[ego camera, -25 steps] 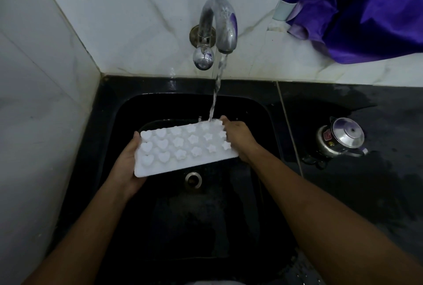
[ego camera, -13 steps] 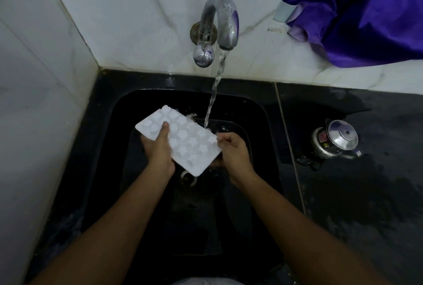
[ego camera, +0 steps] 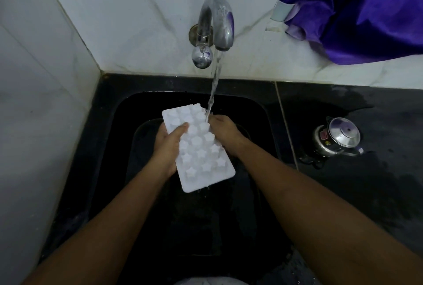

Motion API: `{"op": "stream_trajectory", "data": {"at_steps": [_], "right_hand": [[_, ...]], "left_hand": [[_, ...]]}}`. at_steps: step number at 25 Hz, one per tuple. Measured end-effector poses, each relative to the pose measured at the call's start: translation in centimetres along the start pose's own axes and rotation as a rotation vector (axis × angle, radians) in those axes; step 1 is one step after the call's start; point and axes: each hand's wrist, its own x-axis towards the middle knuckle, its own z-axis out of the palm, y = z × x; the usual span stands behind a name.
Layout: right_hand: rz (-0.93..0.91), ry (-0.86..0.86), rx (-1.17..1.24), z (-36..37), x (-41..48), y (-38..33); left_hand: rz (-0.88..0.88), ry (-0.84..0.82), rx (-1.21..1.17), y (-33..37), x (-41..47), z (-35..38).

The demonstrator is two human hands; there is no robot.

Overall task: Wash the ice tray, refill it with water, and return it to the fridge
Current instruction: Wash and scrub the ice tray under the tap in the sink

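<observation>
While it's held over the black sink (ego camera: 107, 138), the tray (ego camera: 201, 149) sits in both grips: left hand (ego camera: 166, 147) curled round its left edge, right hand (ego camera: 225, 133) pinching the far edge under the tap (ego camera: 216, 21) stream. Steel pot (ego camera: 336, 139) on the wet surface (ego camera: 377, 204) to the right, purple cloth (ego camera: 366, 10) behind.
</observation>
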Motion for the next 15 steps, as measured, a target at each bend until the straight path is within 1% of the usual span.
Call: {"op": "stream_trajectory", "data": {"at_steps": [2, 3, 5, 7, 9, 12, 15], "right_hand": [[-0.019, 0.009, 0.019, 1.0, -1.3, -0.2], [-0.014, -0.005, 0.061, 1.3, -2.3, 0.1], [0.004, -0.067, 0.07, 1.4, -4.0, 1.0], [-0.019, -0.088, 0.021, 1.2, -3.7, 1.7], [-0.023, -0.024, 0.035, 0.7, -2.0, 0.7], [0.036, 0.013, 0.089, 0.5, 0.7, -1.0], [0.164, 0.015, 0.185, 0.9, 2.3, -0.9]], "left_hand": [[0.0, 0.019, -0.003, 0.7, 0.1, -0.4], [0.013, 0.037, -0.012, 1.0, 0.4, -0.9], [0.04, 0.059, -0.018, 1.3, 0.9, -2.1], [0.022, 0.013, 0.002, 0.9, 0.5, -2.1], [-0.003, -0.054, 0.015, 0.2, -0.3, -1.1], [0.008, -0.062, 0.002, 0.3, -0.6, -0.2], [0.009, -0.084, 0.038, 0.9, -0.4, -0.4]]}}
